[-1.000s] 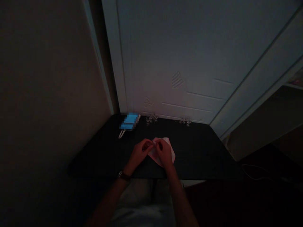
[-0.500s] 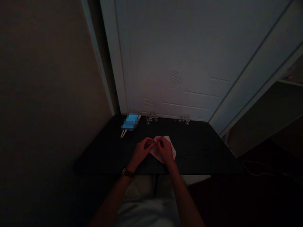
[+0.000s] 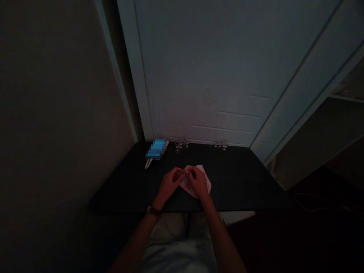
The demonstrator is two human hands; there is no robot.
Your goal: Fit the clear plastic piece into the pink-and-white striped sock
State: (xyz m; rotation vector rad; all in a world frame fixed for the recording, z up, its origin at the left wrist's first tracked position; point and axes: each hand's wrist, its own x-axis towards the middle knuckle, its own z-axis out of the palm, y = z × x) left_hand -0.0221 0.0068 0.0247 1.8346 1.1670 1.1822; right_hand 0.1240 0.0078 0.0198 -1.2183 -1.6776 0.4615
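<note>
My left hand (image 3: 172,179) is closed in a pinch, thumb and fingers meeting at the left edge of a pinkish-white piece of cloth or paper (image 3: 208,181). My right hand (image 3: 197,179) is pinched too, over the middle of that same piece. Between the two sets of fingertips shows a small pale bit, too dark and small to name. The pink piece lies flat on the dark table (image 3: 241,178), partly covered by my right hand. A dark-banded watch (image 3: 153,209) is on my left wrist.
At the back left lies a phone-like device with a blurred blue screen (image 3: 156,148) and a white cable (image 3: 148,163). Several small clear glass-like pieces (image 3: 182,145) stand along the back edge, with a second group (image 3: 221,145) farther right. A white panel (image 3: 182,76) rises behind.
The camera view has shifted slightly, so the tabletop things sit a little lower. Both hands stay pinched over the pink piece with hardly any movement.
</note>
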